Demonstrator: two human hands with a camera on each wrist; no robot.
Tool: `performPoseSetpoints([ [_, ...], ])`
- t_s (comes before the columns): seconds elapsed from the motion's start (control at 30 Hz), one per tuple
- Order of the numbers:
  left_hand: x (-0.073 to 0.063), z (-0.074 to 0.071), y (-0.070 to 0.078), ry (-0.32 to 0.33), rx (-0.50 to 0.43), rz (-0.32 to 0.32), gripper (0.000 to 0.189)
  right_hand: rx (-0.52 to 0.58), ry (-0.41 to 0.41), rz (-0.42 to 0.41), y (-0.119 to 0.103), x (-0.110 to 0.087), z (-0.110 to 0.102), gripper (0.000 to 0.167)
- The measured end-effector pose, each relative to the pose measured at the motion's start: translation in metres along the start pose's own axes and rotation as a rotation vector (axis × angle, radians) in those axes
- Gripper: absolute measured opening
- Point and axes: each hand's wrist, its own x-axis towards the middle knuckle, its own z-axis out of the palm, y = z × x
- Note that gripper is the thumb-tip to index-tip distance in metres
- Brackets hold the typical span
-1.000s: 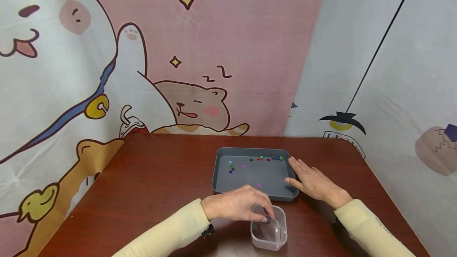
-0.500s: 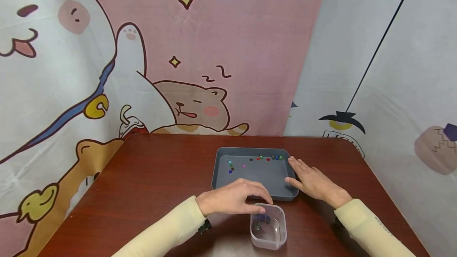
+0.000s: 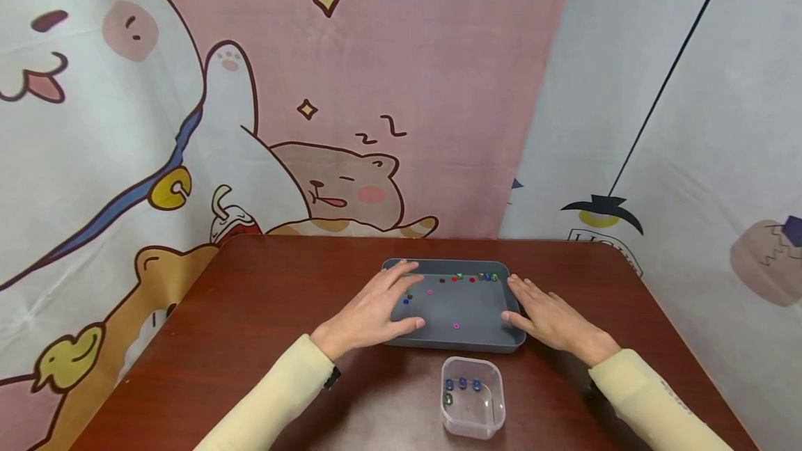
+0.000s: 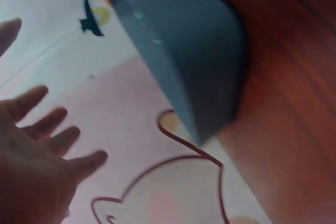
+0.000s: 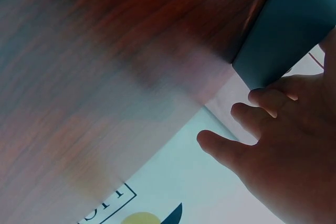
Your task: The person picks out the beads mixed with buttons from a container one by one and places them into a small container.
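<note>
In the head view my left hand (image 3: 370,312) is over the left end of a grey tray (image 3: 482,312), fingers spread and nothing held. The left wrist view also shows that hand (image 4: 37,156) with its fingers apart, beside the tray wall (image 4: 210,61). My right hand (image 3: 554,322) touches the tray's right rim with extended fingers. Small ring-shaped beads, such as a pink bead (image 3: 456,326), lie scattered in the tray. Marbles (image 3: 487,276) sit along its back wall. Nearer the body, a clear plastic box (image 3: 473,430) holds several marbles: blue ones (image 3: 462,383) and a dark green one (image 3: 447,399).
The tray and box stand on a reddish-brown wooden table (image 3: 282,284). Behind it hangs a cartoon-printed cloth (image 3: 470,89), close to the table's back edge. The box sits just in front of the tray.
My left hand let a blue marble go into the clear box, then moved left and forward over the tray. My right hand has stayed at the tray's right rim.
</note>
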Motion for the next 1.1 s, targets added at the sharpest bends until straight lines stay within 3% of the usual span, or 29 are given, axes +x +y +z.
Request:
performPoseSetpoints([
  [0.2,-0.011,0.011,-0.021,-0.052,0.085,-0.17,0.095,-0.001,0.002,0.004,0.0,0.0,0.0,0.083],
  [0.47,-0.018,0.021,-0.035,-0.151,0.131,-0.275,0.106,0.001,0.004,0.015,0.0,0.0,0.0,0.084],
  [0.7,-0.024,0.025,-0.038,-0.195,0.131,-0.31,0.108,-0.034,0.041,0.014,-0.002,0.006,0.0,0.081],
  [0.87,-0.027,0.026,-0.039,-0.219,0.141,-0.323,0.109,-0.049,0.129,-0.053,-0.008,0.023,-0.004,0.074],
  [1.1,-0.026,0.03,-0.039,-0.257,0.127,-0.32,0.108,0.065,0.155,-0.124,-0.012,0.048,-0.009,0.06],
])
